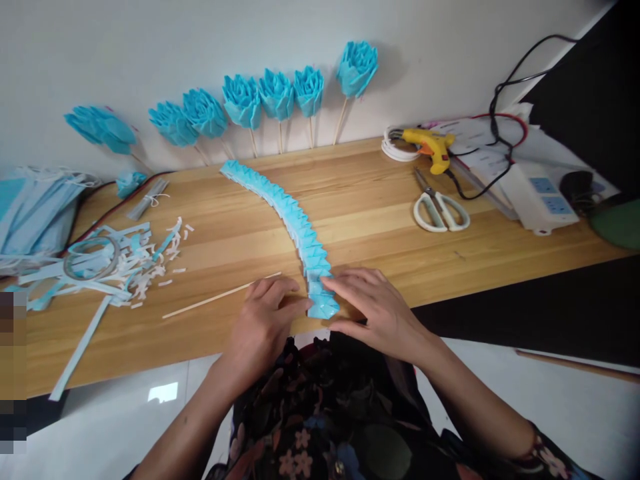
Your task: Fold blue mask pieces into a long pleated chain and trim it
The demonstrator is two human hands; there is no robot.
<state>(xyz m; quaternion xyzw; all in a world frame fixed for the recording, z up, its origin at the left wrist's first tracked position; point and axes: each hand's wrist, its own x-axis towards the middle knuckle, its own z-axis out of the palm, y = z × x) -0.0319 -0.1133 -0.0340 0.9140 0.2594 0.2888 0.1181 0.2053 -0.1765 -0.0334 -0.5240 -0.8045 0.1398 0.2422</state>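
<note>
A long curved strip of overlapping folded light-blue pieces (pixel 295 217) lies on the wooden table, its near end between my hands. My left hand (pixel 265 310) is at the left of that end, fingers bent and apart from the thumb, whose tip reaches the strip's edge. From the right, my right hand (pixel 373 303) rests with fingers stretched and spread; its index fingertip touches the strip's top, and the thumb lies below, near the corner. Neither hand is visibly closed around anything. A thin wooden stick (pixel 215 298) lies on the table, its right end just behind my left fingers.
Several blue flowers on sticks (pixel 243 100) lean against the wall. White-handled scissors (pixel 440 210), a yellow glue gun (pixel 433 148) and a power strip (pixel 543 193) lie right. Left are paper scraps (pixel 143 257), a tape roll (pixel 90 259) and a stack of face masks (pixel 37 210).
</note>
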